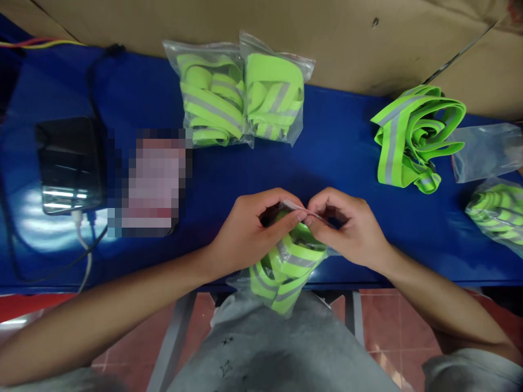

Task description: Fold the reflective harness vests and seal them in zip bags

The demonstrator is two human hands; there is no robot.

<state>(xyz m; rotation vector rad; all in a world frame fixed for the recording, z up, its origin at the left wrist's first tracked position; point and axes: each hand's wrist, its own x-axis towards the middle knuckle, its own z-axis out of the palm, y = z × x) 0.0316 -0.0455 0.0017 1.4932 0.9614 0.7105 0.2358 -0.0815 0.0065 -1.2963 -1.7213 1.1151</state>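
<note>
Both hands meet at the top edge of a clear plastic bag [286, 267] that holds a neon green strap with grey stripes. The bag hangs over the front edge of the blue table, close to the grey shirt. My left hand [259, 228] pinches the bag's top edge between thumb and fingers. Right beside it, my right hand [349, 226] pinches the same edge, its thumb near my left thumb. The fingers hide part of the bag's opening, so I cannot tell whether it is sealed.
Two filled bags [212, 103] [275, 98] lie at the table's back. Rightward are a loose green strap [394, 141], a flat clear bag [486, 152] and another filled bag [500, 212]. A black device [69, 163] with cables and a blurred-out object [153, 185] lie left. Cardboard [347, 43] stands behind.
</note>
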